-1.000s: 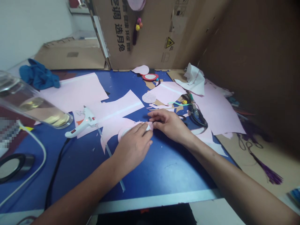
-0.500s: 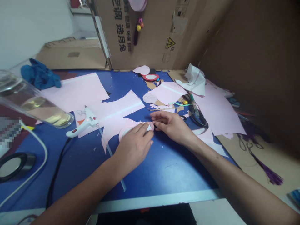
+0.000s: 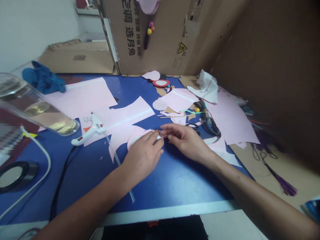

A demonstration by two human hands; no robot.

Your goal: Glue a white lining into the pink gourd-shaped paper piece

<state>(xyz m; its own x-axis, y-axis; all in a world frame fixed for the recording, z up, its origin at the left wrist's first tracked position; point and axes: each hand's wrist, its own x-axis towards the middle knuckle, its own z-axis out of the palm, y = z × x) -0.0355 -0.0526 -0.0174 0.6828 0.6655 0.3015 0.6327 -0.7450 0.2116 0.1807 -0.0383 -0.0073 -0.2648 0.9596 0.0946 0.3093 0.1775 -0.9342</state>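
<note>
Near the middle of the blue table, my left hand (image 3: 145,150) bends its fingers over a rounded pink paper piece (image 3: 130,140) with a white middle part. Most of that piece is hidden under the hand. Beside its right edge is my right hand (image 3: 185,138), fingers stretched out and the thumb held a little apart from them. The right fingertips reach the piece's edge close to the left fingertips; nothing can be made out between them. Left of the hands, a white hot glue gun (image 3: 91,130) lies on pink paper, with a clear glue stick (image 3: 116,158) trailing from its back.
Cut pink sheets (image 3: 130,111) cover much of the table (image 3: 180,186). Black-handled scissors (image 3: 192,126) lie just beyond my right hand. A glass of yellowish liquid (image 3: 50,115), black tape (image 3: 17,176) and a blue cloth (image 3: 42,78) are at left. Cardboard (image 3: 160,50) stands behind.
My right hand's thumb has moved away from its fingers, and the hand has shifted slightly down. More of the scissors shows behind it. The left hand stays on the paper piece.
</note>
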